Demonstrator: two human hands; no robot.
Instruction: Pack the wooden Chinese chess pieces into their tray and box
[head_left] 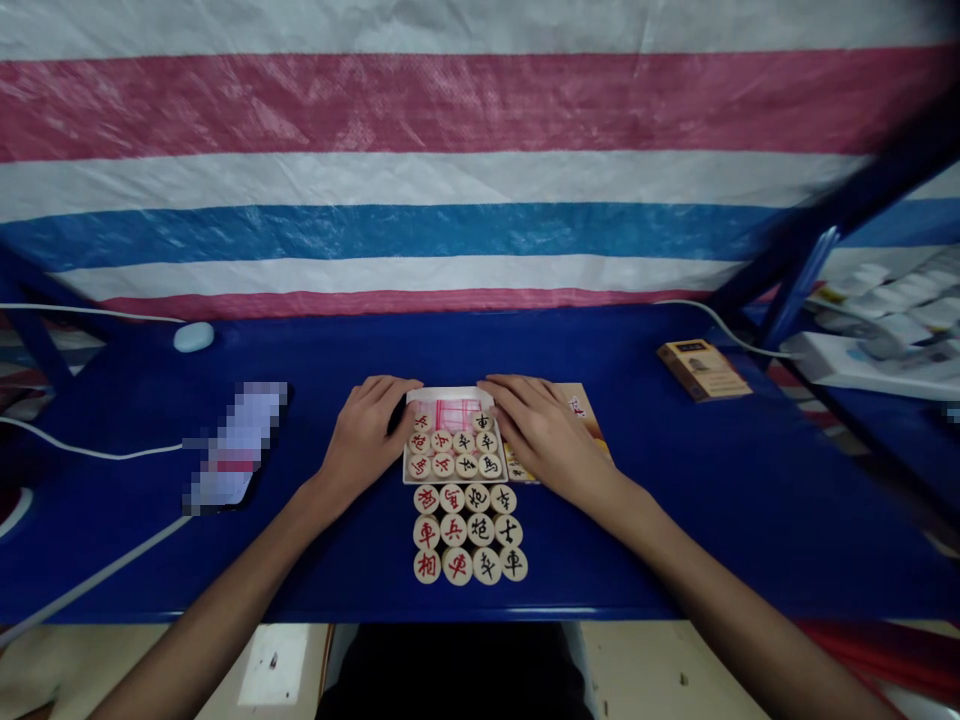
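A shallow white box (457,478) holds round xiangqi pieces with red and black characters, in rows; a pink-lined sheet (455,414) shows at its far end. My left hand (367,425) is at the box's left side, fingers bent round the far corner and thumb by the near-left wall. My right hand (538,425) grips the opposite side in the same way, its fingertips at the far right corner. The undersides of both hands are hidden. In front of the box, stacked xiangqi pieces (454,530) stand in rows, red on the left, black on the right.
Beneath my right hand lies a printed box lid (592,415). A phone (240,450) with a cable is at left, a pale-blue rounded case (193,337) behind it. At right are a small brown carton (703,369) and a white power strip (844,360). A striped sheet (450,230) hangs behind the blue table (720,520).
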